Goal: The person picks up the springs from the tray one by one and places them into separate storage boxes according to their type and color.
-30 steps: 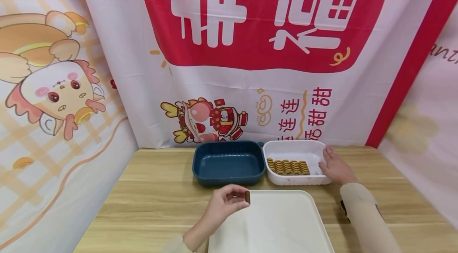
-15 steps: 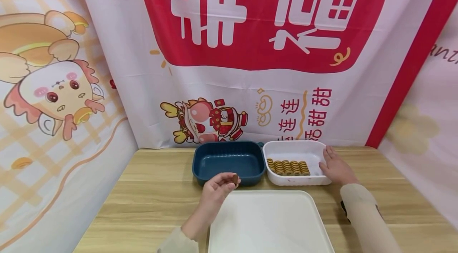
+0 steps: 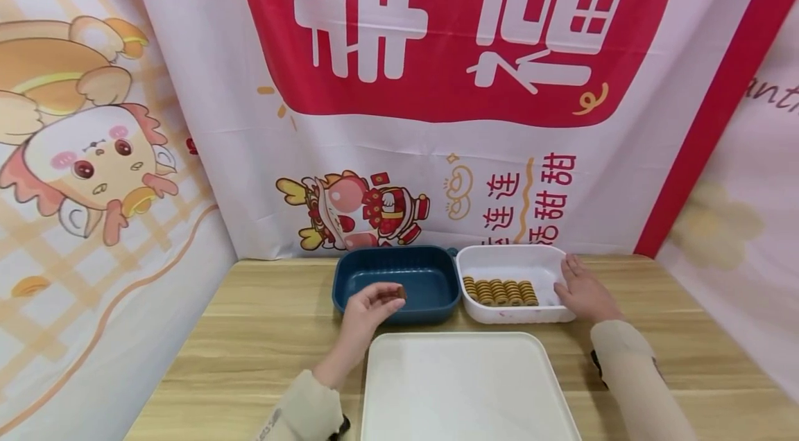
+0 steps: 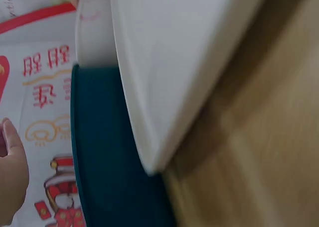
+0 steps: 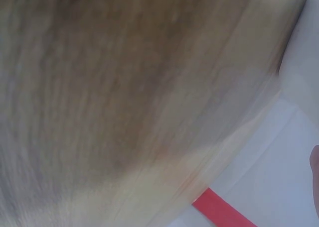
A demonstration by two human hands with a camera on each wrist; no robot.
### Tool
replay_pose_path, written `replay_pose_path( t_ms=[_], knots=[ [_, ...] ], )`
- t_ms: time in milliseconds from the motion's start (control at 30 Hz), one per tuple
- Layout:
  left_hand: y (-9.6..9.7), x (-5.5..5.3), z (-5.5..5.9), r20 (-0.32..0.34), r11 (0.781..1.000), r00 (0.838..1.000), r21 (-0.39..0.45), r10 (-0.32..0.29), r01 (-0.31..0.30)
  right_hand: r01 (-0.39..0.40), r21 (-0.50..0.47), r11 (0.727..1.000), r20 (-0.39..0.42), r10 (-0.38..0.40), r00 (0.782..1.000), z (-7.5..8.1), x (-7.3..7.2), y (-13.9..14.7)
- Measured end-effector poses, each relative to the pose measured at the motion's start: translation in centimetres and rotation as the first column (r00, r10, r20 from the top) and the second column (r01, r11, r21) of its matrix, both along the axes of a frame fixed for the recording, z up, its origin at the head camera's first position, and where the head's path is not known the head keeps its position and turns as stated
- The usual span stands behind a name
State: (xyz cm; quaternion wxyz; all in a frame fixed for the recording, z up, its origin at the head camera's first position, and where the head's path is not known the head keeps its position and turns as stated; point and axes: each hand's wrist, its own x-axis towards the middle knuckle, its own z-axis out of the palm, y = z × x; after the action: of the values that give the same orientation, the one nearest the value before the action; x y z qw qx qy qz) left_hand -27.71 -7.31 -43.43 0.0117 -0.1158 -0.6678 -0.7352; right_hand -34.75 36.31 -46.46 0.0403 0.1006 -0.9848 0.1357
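Observation:
My left hand (image 3: 368, 309) pinches a small brown biscuit (image 3: 401, 292) between thumb and fingertips, over the front part of the dark blue box (image 3: 349, 309). That box looks bare inside. In the left wrist view, part of the left hand (image 4: 12, 174) shows at the left edge, and the biscuit is out of sight. My right hand (image 3: 587, 290) holds the right rim of the white box (image 3: 512, 316), its thumb over the inner side. Several rows of round sandwich biscuits (image 3: 499, 292) stand on edge in that box. The right wrist view catches only a fingertip (image 5: 315, 170).
A cream tray (image 3: 468, 385) lies on the wooden table (image 3: 268, 330) in front of the boxes. The two boxes stand side by side near the table's back edge. Printed cloth (image 3: 449, 101) hangs behind and along both sides.
My left hand has moved away from above the tray, leftward and forward, to the blue box's front part, with the biscuit still pinched. The right hand stays on the white box.

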Motion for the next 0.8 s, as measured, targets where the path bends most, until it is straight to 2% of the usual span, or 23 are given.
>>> replay_pose_path(
  t_ms=[67, 133, 200, 267, 367, 467, 533, 600, 667, 700, 800],
  knots=[
    [-0.6, -1.0, 0.3, -0.068, 0.994, 0.997, -0.097, 0.043, -0.05, -0.002, -0.006, 1.0, -0.006, 0.002, 1.0, 0.0, 0.1, -0.1],
    [-1.3, -1.9, 0.7, -0.159, 0.972, 0.985, -0.209, 0.074, -0.107, -0.007, -0.004, 1.0, -0.02, 0.007, 1.0, -0.1, 0.1, -0.1],
    [-1.8, -2.8, 1.1, -0.252, 0.934, 0.964, -0.319, 0.08, -0.161, -0.014, 0.001, 1.0, -0.036, 0.014, 0.999, -0.2, 0.1, -0.1],
    [-2.3, -3.6, 1.3, -0.323, 0.879, 0.944, -0.43, 0.065, -0.207, -0.023, 0.006, 1.0, -0.055, 0.024, 0.998, -0.3, 0.0, 0.0],
    [-2.7, -4.7, 1.6, -0.356, 0.78, 0.934, -0.578, 0.023, -0.239, -0.034, 0.011, 0.999, -0.069, 0.035, 0.997, -0.3, -0.1, 0.1],
    [-2.7, -5.8, 1.6, -0.314, 0.666, 0.949, -0.714, -0.029, -0.216, -0.038, 0.019, 0.999, -0.071, 0.04, 0.997, -0.3, -0.1, 0.2],
    [-2.5, -6.7, 1.4, -0.277, 0.575, 0.958, -0.796, -0.069, -0.189, -0.039, 0.02, 0.999, -0.071, 0.041, 0.997, -0.3, -0.1, 0.2],
    [-2.2, -7.7, 1.1, -0.239, 0.488, 0.965, -0.859, -0.108, -0.158, -0.034, 0.019, 0.999, -0.063, 0.035, 0.997, -0.2, -0.1, 0.2],
    [-1.8, -8.5, 0.5, -0.211, 0.415, 0.966, -0.9, -0.152, -0.131, -0.028, 0.022, 0.999, -0.055, 0.029, 0.998, -0.2, -0.1, 0.1],
    [-1.6, -8.9, 0.3, -0.201, 0.382, 0.964, -0.916, -0.173, -0.122, -0.027, 0.019, 0.999, -0.053, 0.028, 0.998, -0.2, -0.1, 0.1],
    [-1.1, -9.8, -0.5, -0.146, 0.308, 0.968, -0.948, -0.206, -0.077, -0.023, 0.023, 0.999, -0.05, 0.024, 0.998, -0.4, 0.0, 0.1]
  ],
)
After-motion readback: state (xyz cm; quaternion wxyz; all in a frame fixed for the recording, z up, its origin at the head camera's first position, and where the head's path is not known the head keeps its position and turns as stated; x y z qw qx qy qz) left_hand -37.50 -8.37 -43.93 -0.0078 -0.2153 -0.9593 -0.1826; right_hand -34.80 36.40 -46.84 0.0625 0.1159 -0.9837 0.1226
